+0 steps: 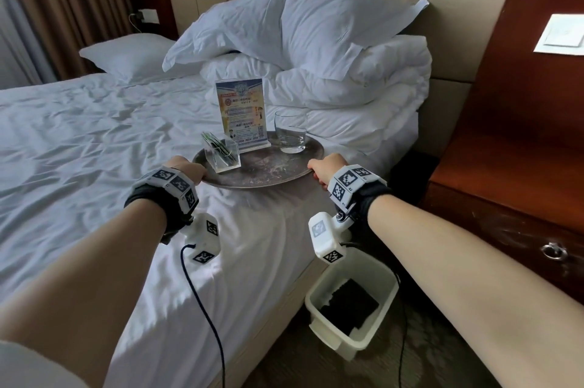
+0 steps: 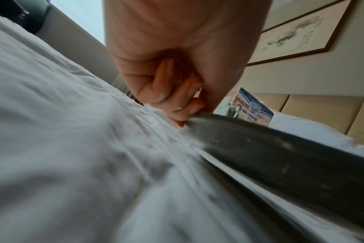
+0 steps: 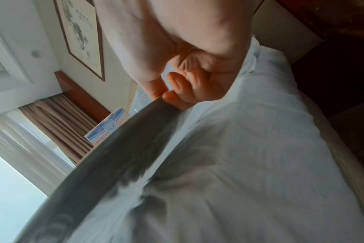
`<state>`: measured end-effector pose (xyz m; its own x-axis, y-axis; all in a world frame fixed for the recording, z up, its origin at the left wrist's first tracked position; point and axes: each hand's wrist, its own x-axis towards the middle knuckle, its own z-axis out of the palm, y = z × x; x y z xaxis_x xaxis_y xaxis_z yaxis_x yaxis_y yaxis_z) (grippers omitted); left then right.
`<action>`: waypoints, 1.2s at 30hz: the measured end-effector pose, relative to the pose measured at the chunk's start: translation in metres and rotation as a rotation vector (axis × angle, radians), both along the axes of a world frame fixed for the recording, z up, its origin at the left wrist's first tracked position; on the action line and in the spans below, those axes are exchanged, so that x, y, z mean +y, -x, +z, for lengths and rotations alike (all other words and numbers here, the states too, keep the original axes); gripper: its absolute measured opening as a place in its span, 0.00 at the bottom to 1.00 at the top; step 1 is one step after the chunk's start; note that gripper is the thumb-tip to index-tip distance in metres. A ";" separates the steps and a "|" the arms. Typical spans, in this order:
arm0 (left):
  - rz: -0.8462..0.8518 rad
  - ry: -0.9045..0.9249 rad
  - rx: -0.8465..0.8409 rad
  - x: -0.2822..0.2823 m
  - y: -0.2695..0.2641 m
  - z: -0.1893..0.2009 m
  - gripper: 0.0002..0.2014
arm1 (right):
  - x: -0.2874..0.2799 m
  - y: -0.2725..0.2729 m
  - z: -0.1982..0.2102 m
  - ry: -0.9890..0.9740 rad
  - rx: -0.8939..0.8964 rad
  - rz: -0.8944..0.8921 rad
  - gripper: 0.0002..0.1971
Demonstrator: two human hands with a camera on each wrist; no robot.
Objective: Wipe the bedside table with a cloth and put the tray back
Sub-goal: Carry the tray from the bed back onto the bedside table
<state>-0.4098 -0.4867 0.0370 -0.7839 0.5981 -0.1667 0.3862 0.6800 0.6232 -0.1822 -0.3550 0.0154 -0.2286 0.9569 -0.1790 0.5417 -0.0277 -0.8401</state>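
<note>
A round dark metal tray (image 1: 268, 171) sits over the white sheet near the bed's right edge. It carries a printed sign stand (image 1: 241, 114), a clear glass (image 1: 290, 131) and a small clear holder of packets (image 1: 221, 153). My left hand (image 1: 186, 168) grips the tray's left rim (image 2: 260, 148), fingers (image 2: 177, 102) curled under it. On the opposite side my right hand (image 1: 325, 171) grips the rim (image 3: 123, 141), fingers (image 3: 181, 92) curled round the edge. The bedside table (image 1: 512, 147) stands to the right, dark red wood. A dark cloth (image 1: 349, 305) lies in a white bin (image 1: 319, 318).
Pillows (image 1: 290, 27) and a bunched duvet (image 1: 347, 84) lie just behind the tray. A white paper (image 1: 562, 35) rests on the bedside table top. The bin stands on the carpet between bed and table. A drawer ring pull (image 1: 553, 250) faces me.
</note>
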 end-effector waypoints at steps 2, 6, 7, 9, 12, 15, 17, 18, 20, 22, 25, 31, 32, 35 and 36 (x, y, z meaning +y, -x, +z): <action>-0.010 -0.038 0.003 -0.002 -0.007 0.008 0.09 | 0.003 -0.007 0.005 -0.016 0.002 -0.005 0.14; -0.045 -0.109 0.003 -0.007 -0.022 0.031 0.08 | -0.020 -0.034 0.034 -0.072 0.090 -0.029 0.12; -0.055 -0.121 0.012 -0.009 -0.027 0.037 0.09 | -0.024 -0.041 0.041 -0.091 0.109 -0.045 0.13; -0.091 -0.134 0.013 -0.012 -0.039 0.049 0.10 | -0.030 -0.056 0.052 -0.129 0.127 -0.074 0.15; -0.140 -0.153 -0.005 -0.016 -0.065 0.060 0.13 | -0.037 -0.081 0.065 -0.174 0.145 -0.123 0.17; -0.202 -0.207 -0.036 -0.015 -0.096 0.066 0.14 | -0.047 -0.111 0.073 -0.202 0.137 -0.173 0.17; -0.250 -0.270 -0.090 -0.012 -0.119 0.068 0.14 | -0.048 -0.133 0.073 -0.205 0.139 -0.211 0.16; -0.275 -0.299 -0.116 -0.010 -0.131 0.067 0.14 | -0.049 -0.145 0.072 -0.208 0.140 -0.232 0.16; -0.329 -0.315 -0.161 -0.005 -0.154 0.066 0.14 | -0.047 -0.168 0.070 -0.215 0.121 -0.270 0.15; -0.379 -0.328 -0.181 0.001 -0.175 0.064 0.14 | -0.047 -0.192 0.069 -0.227 0.104 -0.318 0.14; -0.453 -0.304 -0.211 0.015 -0.204 0.062 0.12 | -0.049 -0.229 0.069 -0.238 0.102 -0.395 0.15; -0.572 -0.265 -0.228 0.060 -0.257 0.049 0.11 | -0.042 -0.294 0.059 -0.223 0.034 -0.504 0.14; -0.592 -0.253 -0.231 0.072 -0.269 0.044 0.11 | -0.040 -0.307 0.056 -0.224 0.038 -0.531 0.14; -0.654 -0.232 -0.211 0.101 -0.299 0.033 0.12 | -0.036 -0.339 0.047 -0.207 0.059 -0.594 0.15; -0.661 -0.215 -0.205 0.111 -0.310 0.028 0.12 | -0.033 -0.349 0.044 -0.202 0.053 -0.606 0.15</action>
<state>-0.1001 -0.3758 0.0652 -0.2127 0.9723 -0.0971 0.5355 0.1991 0.8207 0.1672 -0.3884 0.0594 0.3599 0.9329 0.0147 0.4369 -0.1546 -0.8861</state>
